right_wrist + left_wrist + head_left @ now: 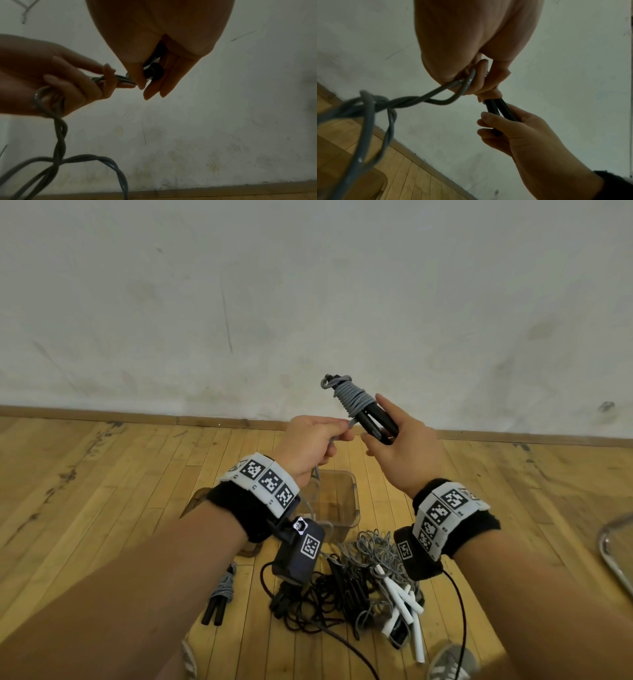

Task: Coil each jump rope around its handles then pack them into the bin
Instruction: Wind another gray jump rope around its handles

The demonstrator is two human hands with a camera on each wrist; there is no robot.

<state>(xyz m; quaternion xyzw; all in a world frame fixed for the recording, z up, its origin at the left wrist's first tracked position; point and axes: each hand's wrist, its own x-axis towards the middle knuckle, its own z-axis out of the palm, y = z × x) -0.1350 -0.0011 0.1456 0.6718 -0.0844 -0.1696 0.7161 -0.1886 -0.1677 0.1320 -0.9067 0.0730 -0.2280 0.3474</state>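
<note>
Right hand (407, 446) grips black handles (376, 422), half-wound with grey rope (352, 398); left hand (308, 445) pinches the rope's slack. Bin (352, 508) partly hidden behind the left wrist.

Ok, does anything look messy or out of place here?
Yes. The loose grey rope trailing from the left hand is twisted on itself, and a tangled pile of ropes lies on the floor beside the bin, not in it.
</note>
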